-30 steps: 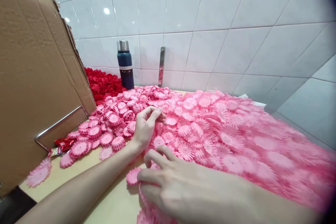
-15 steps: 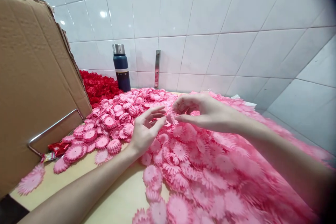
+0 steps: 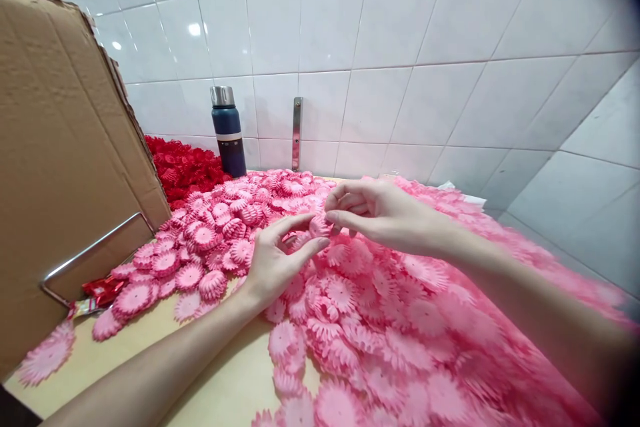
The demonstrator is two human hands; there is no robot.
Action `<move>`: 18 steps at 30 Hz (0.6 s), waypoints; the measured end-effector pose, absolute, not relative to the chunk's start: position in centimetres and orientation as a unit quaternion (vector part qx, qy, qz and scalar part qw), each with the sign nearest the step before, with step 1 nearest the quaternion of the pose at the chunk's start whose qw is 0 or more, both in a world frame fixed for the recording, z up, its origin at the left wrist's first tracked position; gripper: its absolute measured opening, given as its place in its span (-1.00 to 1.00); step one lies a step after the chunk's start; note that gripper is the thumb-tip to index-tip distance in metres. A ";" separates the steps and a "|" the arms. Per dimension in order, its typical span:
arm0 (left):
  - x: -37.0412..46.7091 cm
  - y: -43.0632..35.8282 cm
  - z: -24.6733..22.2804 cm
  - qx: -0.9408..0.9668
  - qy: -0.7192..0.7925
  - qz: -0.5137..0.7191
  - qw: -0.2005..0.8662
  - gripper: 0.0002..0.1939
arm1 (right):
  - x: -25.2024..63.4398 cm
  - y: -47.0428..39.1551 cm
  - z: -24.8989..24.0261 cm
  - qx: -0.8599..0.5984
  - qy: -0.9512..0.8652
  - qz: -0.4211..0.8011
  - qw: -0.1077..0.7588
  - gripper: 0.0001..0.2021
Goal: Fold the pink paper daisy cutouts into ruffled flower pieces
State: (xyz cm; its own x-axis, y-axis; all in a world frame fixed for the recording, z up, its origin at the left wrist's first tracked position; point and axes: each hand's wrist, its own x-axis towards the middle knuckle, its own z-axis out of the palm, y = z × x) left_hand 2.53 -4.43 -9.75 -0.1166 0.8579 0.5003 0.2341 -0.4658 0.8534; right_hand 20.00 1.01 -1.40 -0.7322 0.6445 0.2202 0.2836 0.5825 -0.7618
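Note:
Pink scalloped petal discs lie in a wide, loose heap over the pale yellow table. Above the middle of this heap my right hand pinches a small pink petal piece between thumb and fingertips. My left hand is just left of it, thumb and fingers curved apart around the side of the same piece; whether its fingers touch the piece is hard to tell. Both forearms reach over the heap from the near corners.
A cardboard box stands at the left, with a metal wire handle and a red wrapper by it. Behind are red petals, a dark blue bottle and a metal bracket against the tiled wall.
The thumb of my left hand has moved slightly right and down, and its fingers are nearer the pink piece. The piece now shows more clearly between my hands. The view has shifted slightly.

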 end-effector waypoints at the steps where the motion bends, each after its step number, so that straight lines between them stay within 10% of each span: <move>1: 2.6 -4.5 -9.7 0.605 0.448 0.601 0.271 -0.64 | 20.1 1.1 -1.4 -0.280 -0.855 0.352 0.257 -0.89; 18: 2.8 -4.7 -9.5 0.525 0.416 0.645 0.368 -0.76 | 20.2 1.2 -1.4 -0.232 -0.865 0.382 0.228 -0.89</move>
